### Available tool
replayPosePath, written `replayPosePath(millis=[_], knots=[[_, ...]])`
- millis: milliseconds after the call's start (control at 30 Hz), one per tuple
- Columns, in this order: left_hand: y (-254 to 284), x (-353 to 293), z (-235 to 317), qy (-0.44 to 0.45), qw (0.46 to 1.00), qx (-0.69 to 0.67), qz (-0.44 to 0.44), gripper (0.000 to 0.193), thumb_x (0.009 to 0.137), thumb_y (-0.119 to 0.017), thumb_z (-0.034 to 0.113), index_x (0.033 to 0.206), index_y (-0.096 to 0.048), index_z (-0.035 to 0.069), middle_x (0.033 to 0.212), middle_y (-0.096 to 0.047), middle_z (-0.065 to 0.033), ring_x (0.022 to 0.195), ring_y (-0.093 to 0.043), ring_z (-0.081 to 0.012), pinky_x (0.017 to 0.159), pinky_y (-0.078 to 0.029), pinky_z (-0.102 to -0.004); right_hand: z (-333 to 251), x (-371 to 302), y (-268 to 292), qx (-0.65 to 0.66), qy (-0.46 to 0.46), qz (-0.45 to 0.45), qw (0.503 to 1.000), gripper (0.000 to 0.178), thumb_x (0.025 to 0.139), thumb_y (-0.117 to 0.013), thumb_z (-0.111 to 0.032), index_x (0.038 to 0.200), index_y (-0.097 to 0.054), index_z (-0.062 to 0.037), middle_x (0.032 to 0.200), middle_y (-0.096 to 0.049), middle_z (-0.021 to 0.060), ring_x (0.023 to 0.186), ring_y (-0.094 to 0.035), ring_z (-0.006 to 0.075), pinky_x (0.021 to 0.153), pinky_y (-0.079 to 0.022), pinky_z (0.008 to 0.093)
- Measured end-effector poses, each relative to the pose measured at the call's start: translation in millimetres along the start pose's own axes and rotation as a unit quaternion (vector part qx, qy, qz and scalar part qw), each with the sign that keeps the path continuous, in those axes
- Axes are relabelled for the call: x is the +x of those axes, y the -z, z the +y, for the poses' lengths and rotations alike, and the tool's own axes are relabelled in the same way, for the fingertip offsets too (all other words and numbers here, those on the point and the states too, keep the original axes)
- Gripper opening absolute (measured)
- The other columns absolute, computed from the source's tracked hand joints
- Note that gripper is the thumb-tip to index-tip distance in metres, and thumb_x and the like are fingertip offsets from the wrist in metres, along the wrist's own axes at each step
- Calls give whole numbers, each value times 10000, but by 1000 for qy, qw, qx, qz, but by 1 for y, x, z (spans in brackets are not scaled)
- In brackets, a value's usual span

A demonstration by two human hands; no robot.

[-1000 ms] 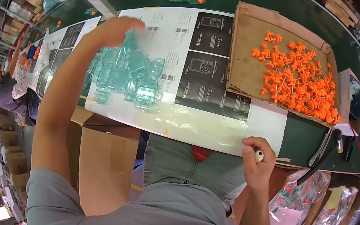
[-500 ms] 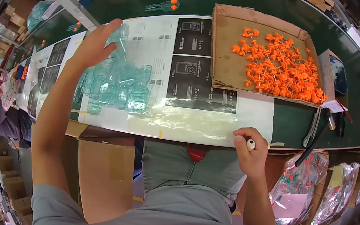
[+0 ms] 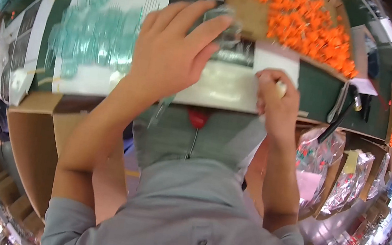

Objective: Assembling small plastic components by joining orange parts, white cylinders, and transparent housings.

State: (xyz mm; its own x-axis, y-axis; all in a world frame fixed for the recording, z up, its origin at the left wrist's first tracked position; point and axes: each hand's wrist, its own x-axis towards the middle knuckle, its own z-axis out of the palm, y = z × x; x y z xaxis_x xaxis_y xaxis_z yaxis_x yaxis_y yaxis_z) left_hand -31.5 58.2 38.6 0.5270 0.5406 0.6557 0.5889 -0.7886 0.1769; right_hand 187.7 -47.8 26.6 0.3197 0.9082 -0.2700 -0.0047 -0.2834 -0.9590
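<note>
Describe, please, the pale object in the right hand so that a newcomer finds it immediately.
At the near edge of the dark green worktable, find the closed right hand. In its grip is the off-white, round-ended object, mostly hidden. It looks opaque, unlike the see-through teal plastic pieces, and pale, unlike the orange pieces.

At the fingertips of your left hand (image 3: 172,50) is a clear plastic piece (image 3: 232,32), raised over the bench, its outline too blurred to read. A slim, greenish see-through piece (image 3: 159,112) juts out below that hand, slanting past the bench's near edge. Your right fist (image 3: 276,98) encloses a cream-coloured handle (image 3: 280,88), only its rounded end showing.
</note>
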Motion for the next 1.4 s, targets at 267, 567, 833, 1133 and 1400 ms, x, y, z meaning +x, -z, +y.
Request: replayPosePath(millis=[267,567,833,1133,1400], knots=[[-32,-11,-30,11,1000,18,-8,449,821,-748,127,1259,-662,178,1316,-641,-100,1141,-607,-328,961,-450,-463,18,4,7,26,55,-19,998,167,1012,-655,-193,1034,-679,-29,704,-548,-25,543,-454,28,471,-372,211],[-62,-23,-65,-42,983,-60,171,485,822,-717,52,1297,-624,90,1333,-617,-194,1165,-586,-395,985,-448,-513,-9,-56,-55,-231,246,-112,935,332,871,-804,-236,1147,-702,-81,916,-630,51,802,-649,145,662,-524,293],[-9,-8,-46,46,993,93,63,455,816,-753,123,1258,-679,203,1345,-642,-67,1149,-611,-300,968,-442,-444,7,-29,-71,-395,259,-90,877,415,835,-820,-299,1212,-692,-182,1045,-635,58,837,-703,211,654,-569,372],[-23,-26,-36,78,990,111,46,434,823,-748,126,1251,-692,164,1348,-647,-89,1172,-605,-319,1017,-415,-433,8,-41,-96,-422,340,-155,826,284,858,-789,-291,1112,-713,-187,1035,-632,11,860,-705,192,629,-564,367],[13,-23,-3,89,983,-107,118,438,861,-693,31,1291,-612,27,1325,-618,-240,1208,-597,-409,1021,-466,-499,42,-49,-67,-446,249,-249,823,346,882,-764,-311,1190,-684,-174,1085,-647,94,904,-709,287,654,-577,400]])
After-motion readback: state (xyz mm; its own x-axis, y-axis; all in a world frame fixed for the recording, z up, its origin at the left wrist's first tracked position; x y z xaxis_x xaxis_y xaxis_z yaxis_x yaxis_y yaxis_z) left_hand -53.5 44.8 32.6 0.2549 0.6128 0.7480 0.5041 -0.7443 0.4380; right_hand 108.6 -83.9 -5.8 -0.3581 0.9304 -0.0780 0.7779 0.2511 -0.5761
